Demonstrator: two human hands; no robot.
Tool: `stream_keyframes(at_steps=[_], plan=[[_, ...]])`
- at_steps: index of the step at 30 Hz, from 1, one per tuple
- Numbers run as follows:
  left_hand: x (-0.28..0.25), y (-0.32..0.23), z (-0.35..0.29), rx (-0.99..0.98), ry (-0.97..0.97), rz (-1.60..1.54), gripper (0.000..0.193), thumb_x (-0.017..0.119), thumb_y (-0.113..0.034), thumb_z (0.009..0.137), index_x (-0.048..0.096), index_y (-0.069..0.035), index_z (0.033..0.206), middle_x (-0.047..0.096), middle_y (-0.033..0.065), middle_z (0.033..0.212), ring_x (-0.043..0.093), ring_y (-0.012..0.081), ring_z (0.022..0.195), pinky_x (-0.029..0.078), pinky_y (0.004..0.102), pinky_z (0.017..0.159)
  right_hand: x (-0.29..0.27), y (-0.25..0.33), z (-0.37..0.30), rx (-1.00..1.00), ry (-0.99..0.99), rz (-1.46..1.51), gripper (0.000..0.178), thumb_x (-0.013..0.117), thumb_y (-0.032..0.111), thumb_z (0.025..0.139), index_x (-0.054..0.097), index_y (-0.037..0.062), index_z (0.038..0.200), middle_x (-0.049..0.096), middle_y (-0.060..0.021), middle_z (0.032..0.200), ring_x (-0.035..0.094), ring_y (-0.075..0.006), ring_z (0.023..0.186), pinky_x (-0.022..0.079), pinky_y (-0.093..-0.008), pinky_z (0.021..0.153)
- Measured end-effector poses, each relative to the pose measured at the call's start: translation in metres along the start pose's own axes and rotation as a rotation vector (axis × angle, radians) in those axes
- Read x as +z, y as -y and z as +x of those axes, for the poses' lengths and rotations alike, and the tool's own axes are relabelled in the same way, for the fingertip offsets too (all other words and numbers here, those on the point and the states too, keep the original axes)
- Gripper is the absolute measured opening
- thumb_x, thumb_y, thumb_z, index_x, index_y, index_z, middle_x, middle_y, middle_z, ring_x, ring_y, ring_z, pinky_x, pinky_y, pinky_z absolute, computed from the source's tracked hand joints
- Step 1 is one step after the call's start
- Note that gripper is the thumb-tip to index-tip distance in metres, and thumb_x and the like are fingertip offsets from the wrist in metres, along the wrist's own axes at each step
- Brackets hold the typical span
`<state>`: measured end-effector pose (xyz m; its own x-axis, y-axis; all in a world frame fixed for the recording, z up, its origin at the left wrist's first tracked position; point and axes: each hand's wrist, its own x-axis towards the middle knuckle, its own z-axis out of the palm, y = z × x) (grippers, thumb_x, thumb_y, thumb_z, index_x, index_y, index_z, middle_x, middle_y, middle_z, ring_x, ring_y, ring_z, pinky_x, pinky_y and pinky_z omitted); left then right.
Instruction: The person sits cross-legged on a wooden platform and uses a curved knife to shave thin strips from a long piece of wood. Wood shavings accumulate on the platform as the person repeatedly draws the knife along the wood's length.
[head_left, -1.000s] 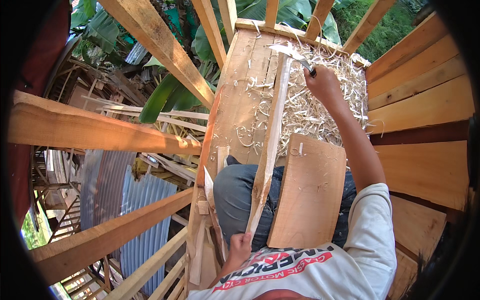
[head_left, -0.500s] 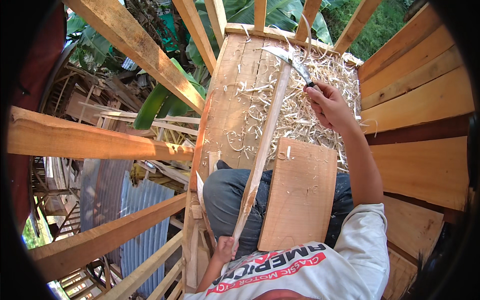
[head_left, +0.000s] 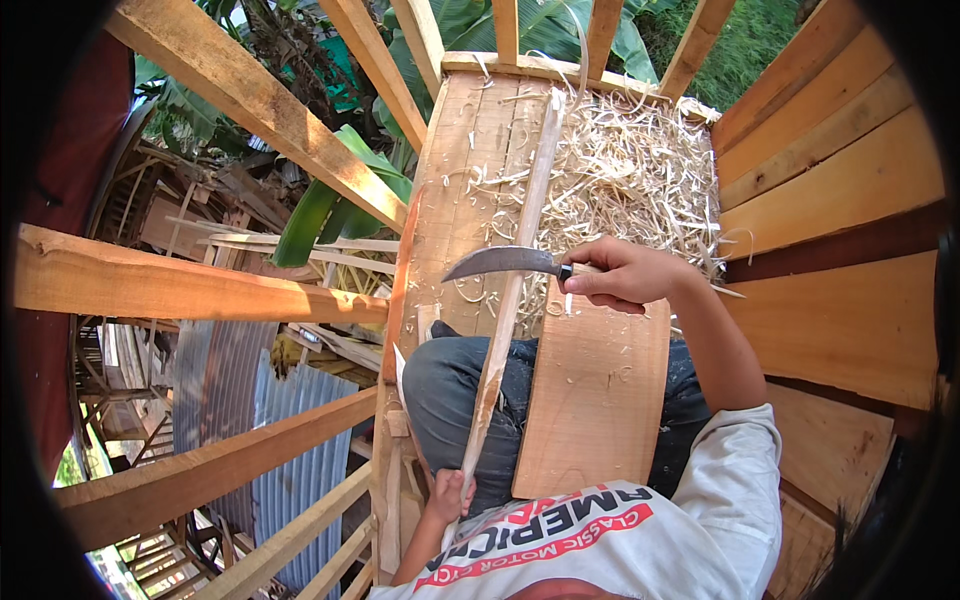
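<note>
Left fingers [head_left: 460, 485] grip the wooden strip [head_left: 532, 205] low, right fingers [head_left: 618, 281] the curved knife [head_left: 505, 260] crossing it, blade contact unclear.

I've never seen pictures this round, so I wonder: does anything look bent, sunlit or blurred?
In the head view, the wall boards at right splay toward the dark picture rim; also in the head view, sunlit patches brighten the slanting upper-left beam; head view again, the curved knife looks fairly crisp, without obvious motion blur.
</note>
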<state>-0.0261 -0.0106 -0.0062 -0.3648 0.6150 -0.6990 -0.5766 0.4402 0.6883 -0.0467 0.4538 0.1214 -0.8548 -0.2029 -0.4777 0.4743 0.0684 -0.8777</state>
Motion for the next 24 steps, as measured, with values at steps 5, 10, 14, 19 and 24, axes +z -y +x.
stream_keyframes(at_steps=[5, 10, 14, 19, 24], plan=[[0.003, -0.005, 0.000, -0.033, 0.016, 0.019, 0.069, 0.038, -0.066, 0.088, 0.049, -0.003, 0.061, 0.044, 0.0009, 0.048, 0.043, 0.0085, 0.038, 0.035, 0.0219, 0.036, -0.065, -0.010, -0.013, -0.204, -0.650, 0.243, 0.020, 0.051, 0.025, 0.095, 0.054, 0.0062, 0.090, 0.040, 0.0052, 0.053, 0.034, -0.0030, 0.034, 0.026, -0.0184, 0.028], [0.001, -0.007, 0.000, -0.019, 0.025, 0.030, 0.070, 0.038, -0.067, 0.087, 0.049, -0.003, 0.061, 0.044, 0.0006, 0.048, 0.043, 0.0080, 0.038, 0.034, 0.0217, 0.036, -0.021, -0.003, -0.001, -0.039, 0.001, 0.051, 0.019, 0.055, 0.024, 0.093, 0.054, 0.0045, 0.091, 0.045, 0.0036, 0.055, 0.040, -0.0048, 0.035, 0.031, -0.0197, 0.030], [0.003, 0.000, -0.001, 0.011, 0.035, 0.052, 0.071, 0.039, -0.069, 0.085, 0.048, -0.004, 0.059, 0.045, 0.0008, 0.049, 0.044, 0.0080, 0.038, 0.034, 0.0216, 0.036, -0.075, -0.022, -0.003, -0.404, -0.933, 0.728, 0.020, 0.048, 0.028, 0.096, 0.049, 0.0077, 0.092, 0.037, 0.0062, 0.054, 0.032, -0.0031, 0.035, 0.026, -0.0179, 0.029], [0.004, 0.004, -0.001, 0.049, -0.013, 0.069, 0.073, 0.039, -0.071, 0.084, 0.048, -0.003, 0.057, 0.045, 0.0005, 0.047, 0.044, 0.0085, 0.037, 0.034, 0.0213, 0.035, -0.025, -0.020, -0.022, -0.155, -0.500, 0.543, 0.018, 0.047, 0.027, 0.097, 0.050, 0.0095, 0.095, 0.038, 0.0033, 0.055, 0.033, -0.0059, 0.032, 0.027, -0.0212, 0.028], [0.005, -0.004, -0.002, 0.031, -0.034, 0.077, 0.072, 0.042, -0.071, 0.083, 0.049, -0.004, 0.058, 0.045, 0.0009, 0.047, 0.046, 0.0090, 0.038, 0.036, 0.0222, 0.035, -0.013, -0.041, -0.018, -0.272, -0.595, 0.603, 0.020, 0.046, 0.026, 0.096, 0.050, 0.0070, 0.096, 0.037, 0.0031, 0.054, 0.036, -0.0069, 0.031, 0.029, -0.0216, 0.027]])
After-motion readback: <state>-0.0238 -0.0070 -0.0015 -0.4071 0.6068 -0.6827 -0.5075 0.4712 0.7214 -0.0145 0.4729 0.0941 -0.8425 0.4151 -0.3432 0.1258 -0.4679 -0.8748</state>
